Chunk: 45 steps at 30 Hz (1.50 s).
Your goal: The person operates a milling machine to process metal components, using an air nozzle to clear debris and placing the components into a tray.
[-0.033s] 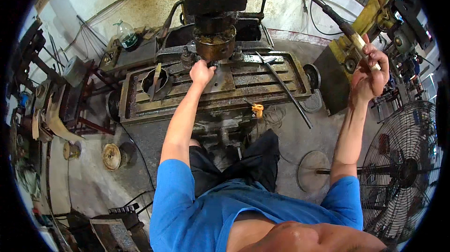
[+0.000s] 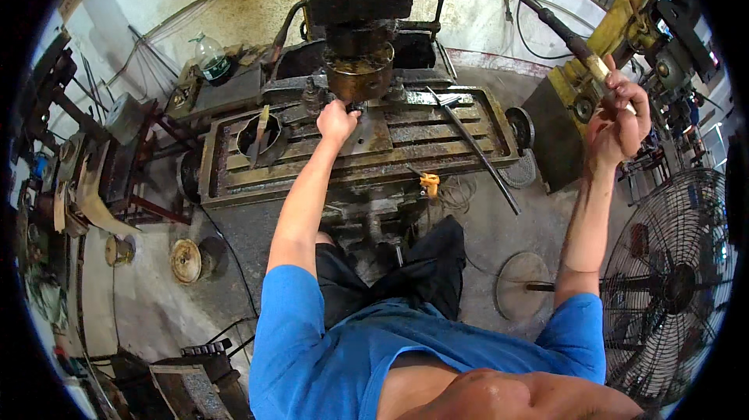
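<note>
Chip-strewn slotted table (image 2: 312,156) over gray wkshp flr (image 2: 488,236); lever (image 2: 559,30) slants long-axis down-right into R hand (image 2: 620,117), curled round pale end; L hand (image 2: 336,122) nr spindle (image 2: 359,76), grip unclear.

I've got two sets of fingers in this, left fingers (image 2: 343,111) and right fingers (image 2: 636,96). Counting the gear: one pale-gripped lever (image 2: 595,69), one round metal spindle head (image 2: 359,83) and one slotted worktop (image 2: 312,156). Also one dark bowl (image 2: 271,153) with one flat stick (image 2: 262,122) in it, plus one long metal bar (image 2: 478,156). Then two round tins, one bigger (image 2: 186,261), one smaller (image 2: 119,250), one big clear bottle (image 2: 210,59), one wire-caged fan (image 2: 677,286), and one orange-yellow thingy (image 2: 428,183) I can't make out
</note>
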Available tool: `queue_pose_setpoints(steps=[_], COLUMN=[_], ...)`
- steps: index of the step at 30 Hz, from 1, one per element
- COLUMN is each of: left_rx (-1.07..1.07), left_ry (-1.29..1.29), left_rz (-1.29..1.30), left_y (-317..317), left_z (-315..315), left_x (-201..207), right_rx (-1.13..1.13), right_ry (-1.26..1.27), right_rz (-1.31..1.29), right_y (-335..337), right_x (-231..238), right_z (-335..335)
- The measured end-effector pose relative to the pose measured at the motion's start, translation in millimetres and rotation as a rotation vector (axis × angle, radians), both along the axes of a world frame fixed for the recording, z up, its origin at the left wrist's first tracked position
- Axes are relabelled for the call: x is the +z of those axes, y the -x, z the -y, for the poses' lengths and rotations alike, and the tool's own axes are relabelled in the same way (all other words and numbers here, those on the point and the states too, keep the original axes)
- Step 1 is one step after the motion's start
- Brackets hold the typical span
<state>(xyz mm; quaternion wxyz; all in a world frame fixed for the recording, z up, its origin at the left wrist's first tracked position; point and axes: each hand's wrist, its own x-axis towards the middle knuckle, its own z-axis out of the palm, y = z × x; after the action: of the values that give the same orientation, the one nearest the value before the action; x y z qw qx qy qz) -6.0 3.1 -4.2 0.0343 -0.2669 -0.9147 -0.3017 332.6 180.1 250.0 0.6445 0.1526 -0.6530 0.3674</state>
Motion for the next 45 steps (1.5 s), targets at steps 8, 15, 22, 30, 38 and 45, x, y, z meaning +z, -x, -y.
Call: queue_pose_setpoints(steps=[8, 15, 22, 30, 38, 45], left_rx=[0.007, -0.002, -0.147, 0.137, 0.146, -0.035], left_ry=[0.004, 0.042, -0.121, 0.296, 0.001, -0.427], left_rz=[-0.007, 0.041, -0.016, -0.472, -0.465, -0.092], left_y=[-3, -6, -4, -6, 12, -37], left_z=[2, 2, 53, 205, 217, 130], left_x=[5, 13, 25, 50, 20, 26], right_rx=[-0.029, 0.008, 0.077, 0.065, 0.075, 0.098], right_ry=[0.052, 0.089, 0.055, 0.099, 0.069, 0.114], right_rz=[0.008, -0.013, 0.010, -0.027, 0.005, -0.054], right_y=[1, 0, -1, -4, -4, -3], right_x=[4, -25, -26, -24, -10, -26], right_z=[9, 8, 3, 3, 3, 6])
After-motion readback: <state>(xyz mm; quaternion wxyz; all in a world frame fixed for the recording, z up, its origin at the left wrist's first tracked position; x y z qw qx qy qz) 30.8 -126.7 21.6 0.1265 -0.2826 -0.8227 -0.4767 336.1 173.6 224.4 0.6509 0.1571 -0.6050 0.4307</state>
